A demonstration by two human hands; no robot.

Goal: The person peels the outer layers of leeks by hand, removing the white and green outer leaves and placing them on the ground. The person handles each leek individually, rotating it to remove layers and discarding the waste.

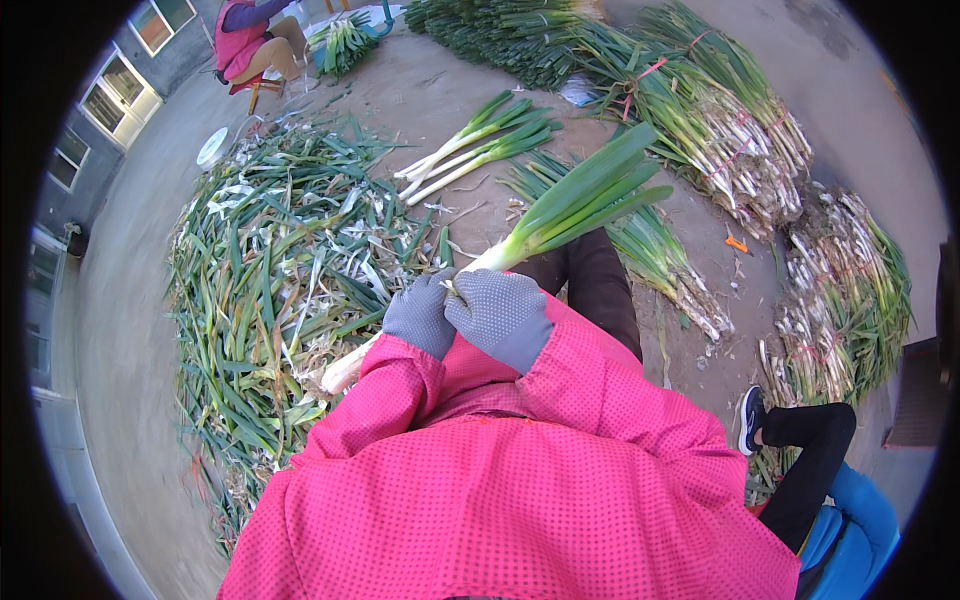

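Observation:
A large Welsh onion (581,202) lies slantwise across my lap, its green leaves pointing up and to the right. Its white root end (349,369) sticks out at lower left, past my sleeve. My left hand (421,313), in a grey dotted glove, grips the white shaft. Close beside it, my right hand (499,306) in a matching glove closes on the same shaft, just below where the leaves fan out. A small pale scrap shows between the hands; whether it is a peeled layer I cannot tell. Both hands hide the middle of the stalk.
A heap of stripped leaves (277,292) spreads at left. Several cleaned onions (472,146) lie ahead; loose untrimmed ones (660,255) lie right. Tied bundles (720,135) and more bundles (832,300) stand beyond, near an orange-handled tool (738,244). One person (251,41) sits far left, another (810,450) at right.

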